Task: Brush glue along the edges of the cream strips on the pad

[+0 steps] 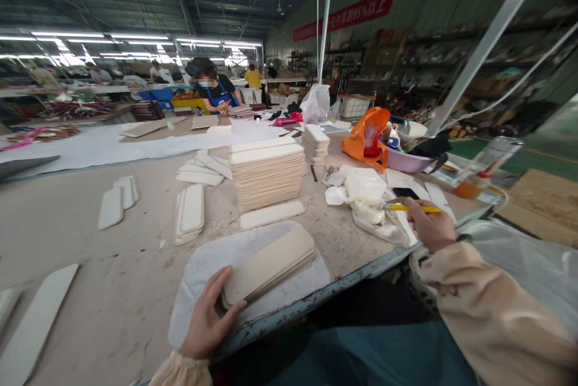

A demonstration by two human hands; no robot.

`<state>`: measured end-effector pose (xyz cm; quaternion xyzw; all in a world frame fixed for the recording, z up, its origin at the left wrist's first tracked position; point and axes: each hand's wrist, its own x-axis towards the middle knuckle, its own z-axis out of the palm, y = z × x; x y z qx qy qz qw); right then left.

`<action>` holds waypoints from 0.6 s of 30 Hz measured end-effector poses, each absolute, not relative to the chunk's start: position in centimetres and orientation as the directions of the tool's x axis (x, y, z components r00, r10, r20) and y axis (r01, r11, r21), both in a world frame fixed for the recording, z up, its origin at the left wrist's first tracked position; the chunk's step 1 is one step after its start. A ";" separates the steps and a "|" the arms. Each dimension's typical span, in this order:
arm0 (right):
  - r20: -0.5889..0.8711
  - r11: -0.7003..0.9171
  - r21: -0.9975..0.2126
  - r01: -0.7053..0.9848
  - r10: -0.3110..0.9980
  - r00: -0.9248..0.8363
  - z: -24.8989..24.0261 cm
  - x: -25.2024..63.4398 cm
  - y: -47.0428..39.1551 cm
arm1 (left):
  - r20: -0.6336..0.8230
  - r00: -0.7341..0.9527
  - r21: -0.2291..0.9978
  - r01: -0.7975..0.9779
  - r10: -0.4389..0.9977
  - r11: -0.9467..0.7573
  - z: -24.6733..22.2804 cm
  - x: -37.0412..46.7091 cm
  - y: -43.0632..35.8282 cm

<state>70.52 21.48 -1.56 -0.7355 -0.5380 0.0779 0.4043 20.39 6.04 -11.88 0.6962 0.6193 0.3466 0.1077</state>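
Observation:
My left hand (210, 317) is closed around the near left end of a stack of beige rounded panels (271, 262), thumb on the front side and fingers at the left edge. The stack lies slanted and slightly fanned on a white sheet (198, 274) by the table edge. In my right hand (428, 224) is a yellow-handled brush (422, 209), gripped near its middle. Its tip points left, at a crumpled white plastic bag (368, 190); whether the tip touches the bag, I cannot tell.
A tall stack of panels (268, 178) stands behind the sheet, with smaller piles (189, 211) to its left. Right of it are an orange bag (368, 136), a lilac basin (406, 160), a phone (405, 193) and a clear bottle (490, 163). A co-worker (219, 88) works across the table.

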 end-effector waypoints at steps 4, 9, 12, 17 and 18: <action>0.226 -0.195 -0.640 0.744 0.877 0.424 -1.7 70.5 23.0 | 0.370 0.005 0.565 0.793 0.929 -0.229 -11.8 20.4 6.0; 0.180 -0.178 -0.595 0.784 0.921 0.345 -2.8 69.2 24.7 | 0.367 0.010 0.563 0.794 0.930 -0.230 -11.7 20.4 6.0; 0.144 -0.214 -0.574 0.790 0.924 0.355 -3.1 68.8 25.3 | 0.352 -0.001 0.578 0.787 0.936 -0.217 -11.8 20.4 6.0; 0.171 -0.225 -0.620 0.751 0.896 0.409 -2.3 69.7 25.2 | 0.335 -0.004 0.590 0.781 0.942 -0.207 -11.9 20.3 5.9; 0.177 -0.223 -0.644 0.732 0.887 0.426 -2.1 69.9 25.1 | 0.336 -0.001 0.587 0.782 0.942 -0.209 -11.9 20.3 5.9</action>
